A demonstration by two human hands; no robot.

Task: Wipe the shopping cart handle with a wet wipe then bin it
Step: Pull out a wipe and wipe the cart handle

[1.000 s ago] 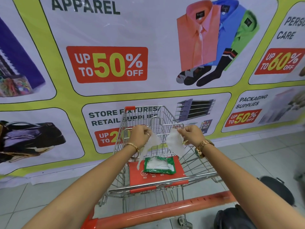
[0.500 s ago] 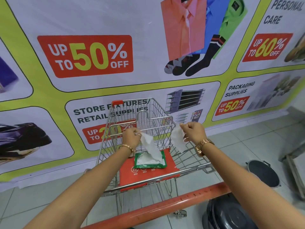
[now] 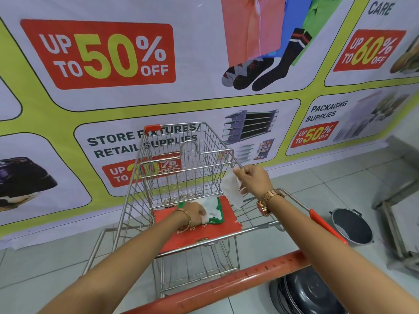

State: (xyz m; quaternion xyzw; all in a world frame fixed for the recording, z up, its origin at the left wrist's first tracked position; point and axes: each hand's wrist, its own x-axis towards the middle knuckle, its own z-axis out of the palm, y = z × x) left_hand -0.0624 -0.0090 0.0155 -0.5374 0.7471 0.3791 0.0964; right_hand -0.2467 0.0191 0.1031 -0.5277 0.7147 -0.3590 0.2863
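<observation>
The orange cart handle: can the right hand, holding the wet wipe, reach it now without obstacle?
Probably yes. The right hand holds the wet wipe above the cart basket, and the orange handle lies bare below the right forearm. Nothing rests on it; only the wrist must draw back.

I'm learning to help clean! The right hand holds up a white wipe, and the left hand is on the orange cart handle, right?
Not quite. In the head view the left hand rests on the green wipes pack on the red seat flap, not on the orange handle. The right hand does hold up the white wipe.
</observation>
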